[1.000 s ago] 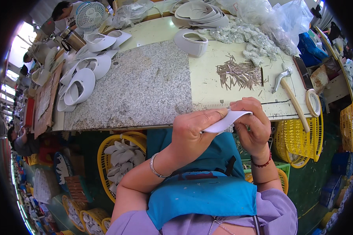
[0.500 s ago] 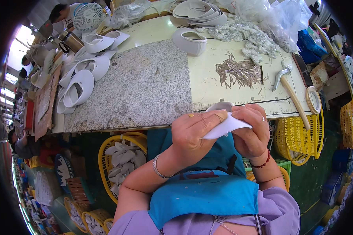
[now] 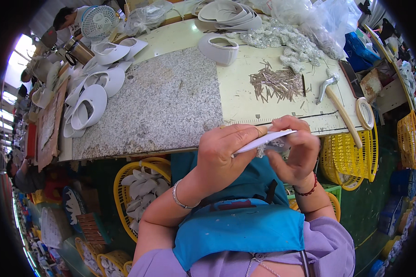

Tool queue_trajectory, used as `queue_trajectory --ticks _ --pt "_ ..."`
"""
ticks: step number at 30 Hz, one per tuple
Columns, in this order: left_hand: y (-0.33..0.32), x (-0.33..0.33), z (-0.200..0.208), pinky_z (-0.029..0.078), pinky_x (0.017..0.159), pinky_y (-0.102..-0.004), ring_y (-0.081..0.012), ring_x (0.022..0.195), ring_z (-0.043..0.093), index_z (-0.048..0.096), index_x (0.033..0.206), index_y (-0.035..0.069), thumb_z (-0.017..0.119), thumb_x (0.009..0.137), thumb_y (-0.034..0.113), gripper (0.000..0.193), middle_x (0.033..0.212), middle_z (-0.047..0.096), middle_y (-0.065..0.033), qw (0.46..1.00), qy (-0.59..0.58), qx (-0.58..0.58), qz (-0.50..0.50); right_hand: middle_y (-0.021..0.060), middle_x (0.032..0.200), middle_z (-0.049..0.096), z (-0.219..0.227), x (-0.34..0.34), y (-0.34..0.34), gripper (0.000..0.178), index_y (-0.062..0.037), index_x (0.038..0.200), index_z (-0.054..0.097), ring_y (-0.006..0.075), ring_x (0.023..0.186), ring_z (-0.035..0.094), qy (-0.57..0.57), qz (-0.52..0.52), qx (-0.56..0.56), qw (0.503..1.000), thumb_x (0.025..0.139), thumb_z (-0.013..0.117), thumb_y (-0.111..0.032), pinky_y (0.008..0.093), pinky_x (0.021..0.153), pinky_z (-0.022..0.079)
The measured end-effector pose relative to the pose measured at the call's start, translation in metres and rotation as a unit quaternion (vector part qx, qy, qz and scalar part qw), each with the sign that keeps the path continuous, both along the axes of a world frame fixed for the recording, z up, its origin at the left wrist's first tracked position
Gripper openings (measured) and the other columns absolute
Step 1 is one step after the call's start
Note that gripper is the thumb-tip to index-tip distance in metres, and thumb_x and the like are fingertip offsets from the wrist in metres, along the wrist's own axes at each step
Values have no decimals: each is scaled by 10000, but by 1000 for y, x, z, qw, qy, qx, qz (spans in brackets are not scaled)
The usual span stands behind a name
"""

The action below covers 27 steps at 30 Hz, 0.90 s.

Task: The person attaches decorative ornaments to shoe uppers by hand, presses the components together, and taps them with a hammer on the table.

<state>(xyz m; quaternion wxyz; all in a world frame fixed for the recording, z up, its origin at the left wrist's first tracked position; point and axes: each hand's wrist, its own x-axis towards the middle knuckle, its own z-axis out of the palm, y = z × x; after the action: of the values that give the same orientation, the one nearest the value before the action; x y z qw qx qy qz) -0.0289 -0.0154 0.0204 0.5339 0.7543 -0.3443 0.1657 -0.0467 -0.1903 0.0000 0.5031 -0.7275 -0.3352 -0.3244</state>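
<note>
A white shoe upper (image 3: 259,142) is tilted almost edge-on in front of me, just off the table's front edge. Around its left end my left hand (image 3: 223,150) is closed. My right hand (image 3: 296,147) curls about the other end, one finger behind it and the thumb lower and apart from the other fingers. Small sparkly trim (image 3: 262,150) shows below the upper, partly hidden by the hands. Part of the upper is covered by my fingers.
More white uppers lie at the table's left (image 3: 90,106) and back (image 3: 219,48). Right of the grey stone slab (image 3: 157,97) are thin brown sticks (image 3: 276,82), silvery trim (image 3: 289,44), a hammer (image 3: 342,108) and a tape roll (image 3: 365,113). Yellow baskets (image 3: 120,194) stand below.
The white upper has turned from showing its broad face to nearly edge-on, revealing the sparkly trim. My right thumb has moved away from the fingers. The view has shifted slightly.
</note>
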Motion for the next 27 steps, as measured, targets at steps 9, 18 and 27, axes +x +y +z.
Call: queue_trajectory --ticks 9,18,27 --pt "3 0 -12 491 608 -334 -266 755 658 656 916 25 719 676 18 248 876 680 -109 998 -47 24 19 161 929 623 19 -1 -3 358 5 1024 605 275 812 638 114 -18 -78 990 675 637 76 312 689 513" --pt "1 -6 -17 530 649 -272 -191 742 681 659 965 -6 671 746 -48 223 874 691 -125 999 8 -18 49 154 931 628 11 -9 0 354 -5 1027 620 278 815 638 104 -65 -106 987 687 691 61 325 683 522" --pt "-2 -22 -12 531 683 -279 -226 791 681 650 1052 -34 662 746 -30 307 973 680 -169 998 -11 13 57 171 934 635 0 -14 6 372 6 1025 630 291 815 637 35 -129 -103 986 665 690 75 327 682 523"
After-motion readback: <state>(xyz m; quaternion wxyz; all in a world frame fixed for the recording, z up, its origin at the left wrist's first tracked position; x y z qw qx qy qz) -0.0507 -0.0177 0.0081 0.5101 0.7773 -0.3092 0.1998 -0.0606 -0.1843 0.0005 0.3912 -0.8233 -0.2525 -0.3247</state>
